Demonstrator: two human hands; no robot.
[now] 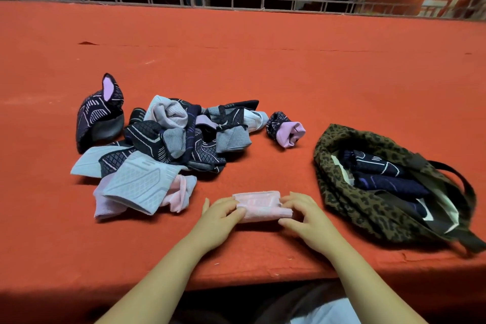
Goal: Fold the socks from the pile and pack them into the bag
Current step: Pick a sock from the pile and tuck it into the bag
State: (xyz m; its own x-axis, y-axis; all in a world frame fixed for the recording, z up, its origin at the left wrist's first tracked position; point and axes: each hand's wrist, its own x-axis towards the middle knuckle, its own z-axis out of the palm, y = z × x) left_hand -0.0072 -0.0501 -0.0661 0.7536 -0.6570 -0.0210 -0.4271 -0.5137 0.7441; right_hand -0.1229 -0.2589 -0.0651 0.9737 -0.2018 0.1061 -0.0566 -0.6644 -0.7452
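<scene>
A folded pink sock (260, 206) lies on the red cloth near the front edge. My left hand (219, 214) pinches its left end and my right hand (306, 214) grips its right end. A pile of socks (168, 144) in dark navy, grey, lilac and pale blue sits behind and to the left. To the right lies a leopard-print bag (349, 197) on its side, mouth open, with dark folded socks (378, 175) inside.
A dark patterned sock (98, 116) stands apart at the pile's left. A rolled dark and lilac sock (285, 129) lies between the pile and the bag. The red table (236, 60) stretches back to a metal railing (236, 4). The table's front edge runs just below my wrists.
</scene>
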